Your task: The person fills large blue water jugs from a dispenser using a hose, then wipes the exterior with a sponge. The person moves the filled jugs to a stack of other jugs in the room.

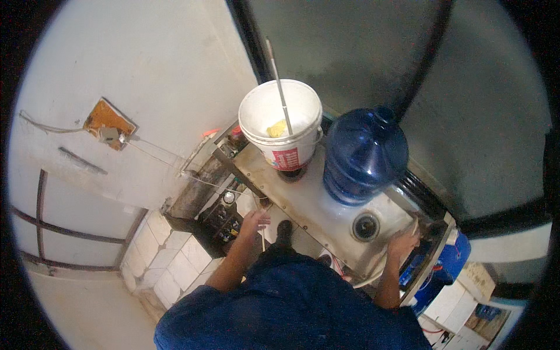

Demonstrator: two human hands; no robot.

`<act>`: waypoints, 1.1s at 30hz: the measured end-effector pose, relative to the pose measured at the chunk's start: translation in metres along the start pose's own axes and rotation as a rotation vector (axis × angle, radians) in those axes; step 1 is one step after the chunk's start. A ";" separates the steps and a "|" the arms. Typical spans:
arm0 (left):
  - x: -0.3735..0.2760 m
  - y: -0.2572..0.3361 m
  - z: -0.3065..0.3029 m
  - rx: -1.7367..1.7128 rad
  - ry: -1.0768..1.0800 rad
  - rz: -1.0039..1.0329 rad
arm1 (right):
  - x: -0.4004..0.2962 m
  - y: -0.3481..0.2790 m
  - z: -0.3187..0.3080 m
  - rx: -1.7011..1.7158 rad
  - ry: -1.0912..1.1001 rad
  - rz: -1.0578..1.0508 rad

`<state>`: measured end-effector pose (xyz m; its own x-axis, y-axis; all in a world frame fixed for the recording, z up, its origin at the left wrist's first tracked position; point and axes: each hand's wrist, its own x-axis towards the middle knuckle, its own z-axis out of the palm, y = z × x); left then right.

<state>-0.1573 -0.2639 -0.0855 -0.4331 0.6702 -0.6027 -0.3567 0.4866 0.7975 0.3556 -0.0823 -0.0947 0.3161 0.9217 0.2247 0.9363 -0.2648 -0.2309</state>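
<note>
My left hand (258, 221) is closed around a pale thin hose or cord (263, 240), which hangs down from it beside the metal stand. On the right, my right hand (403, 243) is over the end of the metal top (306, 214); whether it grips anything is unclear. A pale curved hose (372, 279) runs below that hand. A large blue translucent water jug (365, 153) stands upright on the metal top, near a round dark opening (365, 227). Left of the jug is a white plastic bucket (280, 113) with a metal rod (282, 98) and a yellow thing (277, 129) inside.
A dark crate (218, 223) with small items lies left of the stand. A blue container (450, 258) stands beyond its right end. A thin cable (153, 153) runs from a wall-mounted orange board (109, 124) towards the stand. Dark-framed glass rises behind the jug.
</note>
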 end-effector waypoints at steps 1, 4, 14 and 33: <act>0.009 0.017 0.000 0.009 -0.001 0.037 | -0.009 -0.002 -0.006 0.065 0.176 -0.147; 0.036 0.095 0.003 -0.039 0.046 0.392 | -0.027 -0.075 -0.058 0.419 0.276 -0.417; 0.212 0.351 0.018 0.760 0.238 1.393 | 0.038 -0.501 -0.109 0.947 -0.567 -0.824; 0.246 0.354 0.022 0.715 0.002 1.206 | 0.019 -0.618 0.232 -0.143 -2.064 -0.526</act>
<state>-0.3719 0.0856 0.0487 -0.1677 0.8742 0.4557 0.7243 -0.2043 0.6586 -0.2527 0.1646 -0.1675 -0.3978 -0.2191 -0.8910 0.8925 0.1328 -0.4311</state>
